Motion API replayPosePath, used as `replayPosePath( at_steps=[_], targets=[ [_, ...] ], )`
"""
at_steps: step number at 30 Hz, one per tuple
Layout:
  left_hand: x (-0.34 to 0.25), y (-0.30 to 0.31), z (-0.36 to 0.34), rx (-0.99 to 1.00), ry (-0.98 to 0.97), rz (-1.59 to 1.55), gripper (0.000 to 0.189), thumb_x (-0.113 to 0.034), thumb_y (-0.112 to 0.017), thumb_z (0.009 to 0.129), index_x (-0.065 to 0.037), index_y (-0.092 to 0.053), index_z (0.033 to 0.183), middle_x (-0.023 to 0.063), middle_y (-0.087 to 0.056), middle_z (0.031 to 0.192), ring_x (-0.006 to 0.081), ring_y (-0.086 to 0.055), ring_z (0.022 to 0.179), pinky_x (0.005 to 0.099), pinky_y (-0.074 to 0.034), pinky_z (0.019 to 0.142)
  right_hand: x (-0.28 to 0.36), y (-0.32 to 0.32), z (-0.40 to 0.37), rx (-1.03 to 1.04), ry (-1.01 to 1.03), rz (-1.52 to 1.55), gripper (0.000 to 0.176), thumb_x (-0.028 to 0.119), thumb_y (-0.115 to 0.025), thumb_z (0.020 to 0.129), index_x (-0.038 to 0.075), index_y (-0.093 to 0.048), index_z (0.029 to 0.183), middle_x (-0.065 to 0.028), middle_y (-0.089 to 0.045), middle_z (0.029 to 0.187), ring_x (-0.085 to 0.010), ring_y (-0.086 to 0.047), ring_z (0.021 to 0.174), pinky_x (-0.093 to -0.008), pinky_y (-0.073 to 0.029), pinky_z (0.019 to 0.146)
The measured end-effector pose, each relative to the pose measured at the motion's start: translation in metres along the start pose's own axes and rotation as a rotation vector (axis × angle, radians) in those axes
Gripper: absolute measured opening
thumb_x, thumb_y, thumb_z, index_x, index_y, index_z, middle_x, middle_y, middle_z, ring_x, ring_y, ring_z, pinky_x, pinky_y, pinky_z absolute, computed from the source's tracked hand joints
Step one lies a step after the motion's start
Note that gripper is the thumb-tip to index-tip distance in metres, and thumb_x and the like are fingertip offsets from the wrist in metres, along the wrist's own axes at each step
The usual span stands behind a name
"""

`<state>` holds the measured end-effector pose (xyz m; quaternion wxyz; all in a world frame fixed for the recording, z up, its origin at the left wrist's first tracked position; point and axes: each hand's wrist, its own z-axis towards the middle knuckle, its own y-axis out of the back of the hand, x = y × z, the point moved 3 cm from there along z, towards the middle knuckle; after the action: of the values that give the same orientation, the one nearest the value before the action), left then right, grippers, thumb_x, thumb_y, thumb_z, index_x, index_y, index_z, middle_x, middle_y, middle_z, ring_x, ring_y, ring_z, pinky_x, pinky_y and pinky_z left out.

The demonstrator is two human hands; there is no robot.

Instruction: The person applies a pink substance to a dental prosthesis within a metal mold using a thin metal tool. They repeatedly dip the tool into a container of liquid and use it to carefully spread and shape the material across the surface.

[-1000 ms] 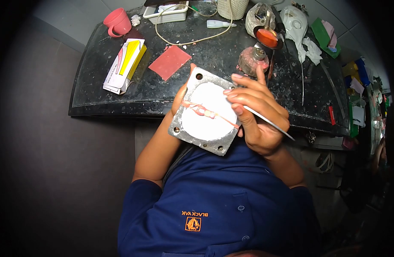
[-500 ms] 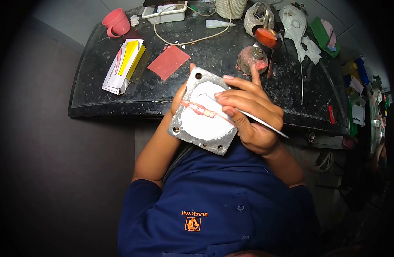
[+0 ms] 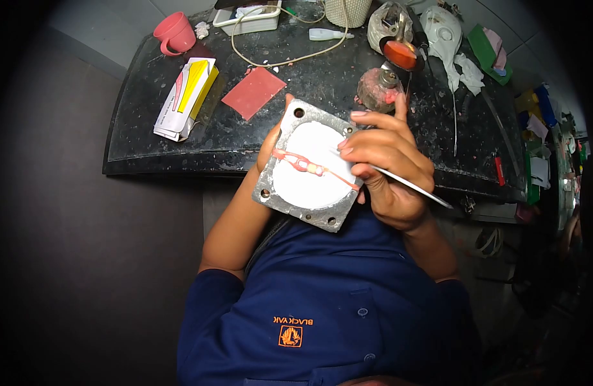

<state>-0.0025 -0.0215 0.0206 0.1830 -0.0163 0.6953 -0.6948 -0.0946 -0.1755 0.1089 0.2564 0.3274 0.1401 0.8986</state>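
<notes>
My left hand (image 3: pixel 268 149) holds a grey metal dental flask (image 3: pixel 274 182) from its left side, tilted above my lap, with most of the fingers hidden behind it. White plaster (image 3: pixel 304 193) fills the round middle of the flask. Across the plaster runs a strip of pink wax (image 3: pixel 340 183) with a few tooth-coloured pieces (image 3: pixel 310 168) set in it. In my right hand (image 3: pixel 396 170), closed fingers pinch a slim wax carver (image 3: pixel 414 187). Its pale shaft points down to the right, and its working end lies close to the plaster by the fingertips.
Behind the flask, the dark bench holds a pink wax sheet (image 3: pixel 253 94), a white and yellow box (image 3: pixel 187 100) and a pink mug (image 3: pixel 175 33). A glass spirit burner (image 3: pixel 376 92) stands past my right hand, near an orange-filled pan (image 3: pixel 399 56). A pale cord (image 3: pixel 296 62) loops across the back.
My right hand has shifted a little right with the carver, uncovering more of the plaster and the wax strip's right end. My left hand and the flask have barely moved.
</notes>
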Motion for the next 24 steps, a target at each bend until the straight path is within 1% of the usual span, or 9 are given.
replayPosePath(
  at_steps=[3, 7, 11, 15, 18, 20, 22, 23, 24],
  targets=[
    [-0.004, 0.021, -0.001, 0.022, -0.142, -0.124, 0.079, -0.069, -0.033, 0.103, 0.000, -0.059, 0.129, 0.0252, -0.068, 0.117, 0.0365, -0.074, 0.097, 0.0506, -0.064, 0.084, 0.002, -0.006, -0.001, 0.033, -0.001, 0.028, 0.017, 0.025, -0.075, 0.093, 0.009, -0.079, 0.093, -0.0022, -0.076, 0.092, -0.0287, -0.067, 0.111, -0.0628, -0.014, 0.122],
    [-0.005, 0.031, 0.007, -0.099, -0.140, 0.010, 0.071, -0.064, -0.031, 0.105, -0.003, -0.061, 0.124, 0.0217, -0.070, 0.114, 0.0310, -0.074, 0.092, 0.0482, -0.065, 0.082, 0.004, -0.009, 0.001, 0.088, 0.004, -0.006, 0.017, 0.025, -0.075, 0.093, 0.009, -0.079, 0.094, -0.0018, -0.077, 0.092, -0.0283, -0.066, 0.113, -0.0628, -0.014, 0.122],
    [-0.002, 0.006, 0.001, -0.011, -0.131, -0.138, 0.079, -0.068, -0.031, 0.104, 0.001, -0.059, 0.130, 0.0260, -0.068, 0.120, 0.0370, -0.073, 0.099, 0.0514, -0.063, 0.084, 0.003, -0.009, -0.001, 0.058, -0.010, -0.017, 0.016, 0.024, -0.074, 0.094, 0.008, -0.078, 0.093, -0.0030, -0.077, 0.095, -0.0287, -0.066, 0.113, -0.0617, -0.015, 0.122],
    [-0.003, 0.013, 0.006, 0.012, -0.017, -0.062, 0.091, -0.074, -0.032, 0.100, 0.006, -0.054, 0.137, 0.0308, -0.064, 0.127, 0.0435, -0.071, 0.106, 0.0570, -0.061, 0.087, -0.007, 0.003, -0.006, -0.091, -0.024, 0.066, 0.027, 0.027, -0.053, 0.108, 0.002, -0.061, 0.105, -0.0194, -0.075, 0.101, -0.0378, -0.066, 0.116, -0.0646, -0.016, 0.122],
    [-0.004, 0.006, 0.006, 0.056, 0.046, -0.226, 0.099, -0.079, -0.032, 0.096, 0.007, -0.049, 0.142, 0.0326, -0.061, 0.133, 0.0466, -0.068, 0.112, 0.0609, -0.057, 0.093, -0.008, 0.009, -0.008, -0.228, -0.052, 0.208, 0.028, 0.027, -0.044, 0.110, 0.001, -0.051, 0.110, -0.0235, -0.075, 0.099, -0.0347, -0.069, 0.115, -0.0636, -0.012, 0.123],
    [-0.001, -0.007, 0.004, 0.096, 0.107, -0.329, 0.101, -0.080, -0.032, 0.096, 0.008, -0.048, 0.144, 0.0330, -0.059, 0.135, 0.0474, -0.066, 0.115, 0.0617, -0.055, 0.095, -0.005, 0.012, -0.010, -0.234, -0.061, 0.257, 0.027, 0.026, -0.043, 0.111, 0.000, -0.051, 0.111, -0.0190, -0.074, 0.088, -0.0326, -0.072, 0.107, -0.0642, -0.013, 0.123],
    [0.002, -0.015, 0.007, 0.146, -0.026, -0.222, 0.073, -0.049, -0.033, 0.104, 0.013, -0.044, 0.142, 0.0382, -0.058, 0.131, 0.0477, -0.066, 0.114, 0.0585, -0.060, 0.090, -0.001, 0.013, -0.010, -0.214, -0.076, 0.282, 0.027, 0.025, -0.044, 0.111, -0.001, -0.052, 0.112, -0.0126, -0.072, 0.071, -0.0292, -0.076, 0.096, -0.0651, -0.016, 0.122],
    [0.003, -0.011, 0.010, 0.146, -0.025, -0.220, 0.073, -0.049, -0.033, 0.104, 0.013, -0.044, 0.142, 0.0382, -0.058, 0.131, 0.0477, -0.066, 0.114, 0.0585, -0.060, 0.090, 0.000, 0.013, -0.010, -0.188, -0.082, 0.259, 0.028, 0.025, -0.046, 0.110, -0.002, -0.053, 0.113, -0.0109, -0.071, 0.066, -0.0280, -0.076, 0.093, -0.0654, -0.018, 0.121],
    [0.003, -0.008, 0.013, 0.180, -0.029, -0.163, 0.088, -0.065, -0.031, 0.100, 0.010, -0.044, 0.144, 0.0358, -0.058, 0.134, 0.0473, -0.065, 0.117, 0.0598, -0.056, 0.095, -0.002, 0.010, -0.011, -0.177, -0.070, 0.221, 0.027, 0.024, -0.051, 0.108, -0.002, -0.058, 0.112, -0.0126, -0.073, 0.076, -0.0288, -0.075, 0.096, -0.0663, -0.023, 0.119]
  ],
)
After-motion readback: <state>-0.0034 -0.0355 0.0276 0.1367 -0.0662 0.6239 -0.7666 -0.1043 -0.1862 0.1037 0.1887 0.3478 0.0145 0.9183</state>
